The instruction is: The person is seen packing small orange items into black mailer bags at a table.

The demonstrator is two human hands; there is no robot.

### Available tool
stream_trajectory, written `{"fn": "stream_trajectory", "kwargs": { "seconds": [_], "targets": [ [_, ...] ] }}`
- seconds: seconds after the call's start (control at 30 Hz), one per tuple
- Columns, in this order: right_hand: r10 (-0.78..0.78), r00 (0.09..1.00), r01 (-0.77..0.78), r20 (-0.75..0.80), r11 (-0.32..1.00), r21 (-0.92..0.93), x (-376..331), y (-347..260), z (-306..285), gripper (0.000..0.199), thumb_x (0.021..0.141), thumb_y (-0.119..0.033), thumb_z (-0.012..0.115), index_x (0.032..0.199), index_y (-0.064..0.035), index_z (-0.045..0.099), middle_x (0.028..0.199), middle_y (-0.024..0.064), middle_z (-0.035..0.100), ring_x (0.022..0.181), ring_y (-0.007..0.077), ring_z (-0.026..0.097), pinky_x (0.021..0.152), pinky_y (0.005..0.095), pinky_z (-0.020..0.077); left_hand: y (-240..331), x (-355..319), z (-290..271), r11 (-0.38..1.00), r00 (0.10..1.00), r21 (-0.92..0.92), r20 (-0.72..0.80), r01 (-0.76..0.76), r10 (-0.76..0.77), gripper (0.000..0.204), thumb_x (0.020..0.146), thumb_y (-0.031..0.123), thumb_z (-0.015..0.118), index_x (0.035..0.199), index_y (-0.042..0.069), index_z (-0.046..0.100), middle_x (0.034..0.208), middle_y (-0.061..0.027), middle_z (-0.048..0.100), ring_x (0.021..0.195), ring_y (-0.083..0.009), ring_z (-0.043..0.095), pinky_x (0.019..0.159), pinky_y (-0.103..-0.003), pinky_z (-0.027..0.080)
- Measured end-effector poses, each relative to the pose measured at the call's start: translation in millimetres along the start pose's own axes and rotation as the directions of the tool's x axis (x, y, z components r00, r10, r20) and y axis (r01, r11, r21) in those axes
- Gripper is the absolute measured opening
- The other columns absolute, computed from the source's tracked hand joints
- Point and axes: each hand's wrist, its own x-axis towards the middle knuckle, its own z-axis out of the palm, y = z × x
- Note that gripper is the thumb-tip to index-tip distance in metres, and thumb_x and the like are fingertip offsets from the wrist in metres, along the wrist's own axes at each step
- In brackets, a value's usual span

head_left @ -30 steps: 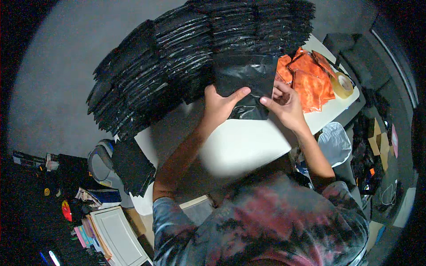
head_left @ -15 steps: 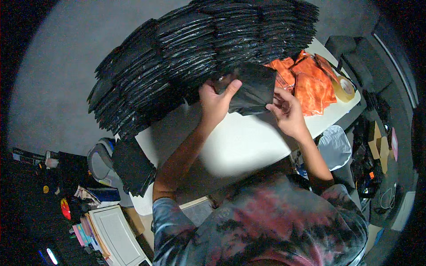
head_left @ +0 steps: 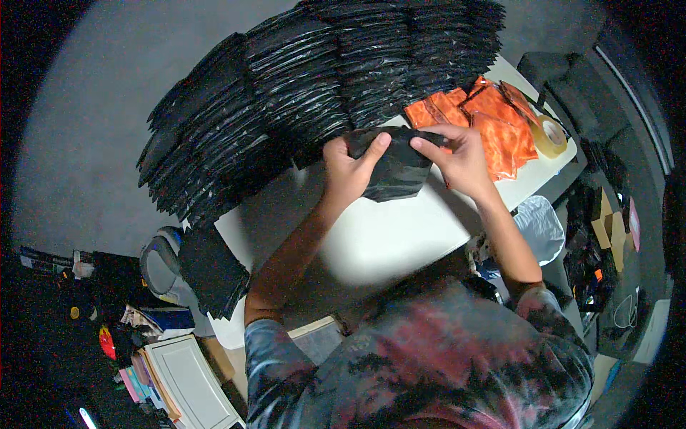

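Over the last second the black plastic bag (head_left: 393,168) has been folded down from a flat sheet into a compact bundle, both the left hand (head_left: 348,174) and right hand (head_left: 463,159) holding their grip closed on it above the white surface (head_left: 386,236), with the black bag stacks (head_left: 314,93) at 11 o'clock and the orange packets (head_left: 493,118) at 2 o'clock.

I am at a home packing station, not a shop floor. My white table (head_left: 386,236) carries stacked black poly mailer bags (head_left: 307,86) along its far edge, orange packets (head_left: 493,118) and a tape roll (head_left: 549,136) at its far right corner. Books (head_left: 143,372) and clutter lie on the floor at left.
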Motion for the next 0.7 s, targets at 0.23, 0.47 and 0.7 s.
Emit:
{"fn": "stream_trajectory", "kwargs": {
  "seconds": [0.23,0.47,0.7],
  "targets": [
    [-0.216,0.976,0.216,0.012,0.973,-0.076,15.6,-25.9,1.2,0.023,0.09,-0.02,0.08,0.101,0.0003,0.08,0.093,0.0112,0.079,0.085,0.0155,0.072,0.081,0.031,0.056,15.0,9.0,-13.7,0.991,0.995,0.136,0.098,0.0,-0.014,0.026,0.092,0.015,0.079,0.112,-0.001,0.076,0.097,-0.0069,0.077,0.085,-0.0128,0.069,0.082,-0.028,0.054],
    [-0.367,0.926,0.377,0.093,0.874,-0.307,31.2,-27.8,-10.9,0.014,0.088,-0.01,0.076,0.097,-0.0004,0.08,0.095,0.0135,0.079,0.089,0.0238,0.077,0.085,0.0346,0.0584,19.8,26.8,-36.3,0.963,0.985,0.212,-0.024,-0.165,0.174,0.026,0.094,0.014,0.074,0.114,-0.002,0.075,0.11,-0.0099,0.078,0.099,-0.0166,0.072,0.091,-0.029,0.054],
    [-0.495,0.869,0.447,0.013,0.773,-0.45,38.0,-28.2,-12.2,0.01,0.087,-0.011,0.076,0.093,-0.0027,0.078,0.093,0.0121,0.078,0.08,0.0283,0.074,0.074,0.038,0.0568,20.2,27.6,-36.7,0.974,0.964,0.149,-0.178,-0.173,0.198,0.01,0.093,0.01,0.075,0.096,0.0,0.076,0.094,-0.0097,0.077,0.084,-0.014,0.071,0.078,-0.026,0.054]
  ]
}}
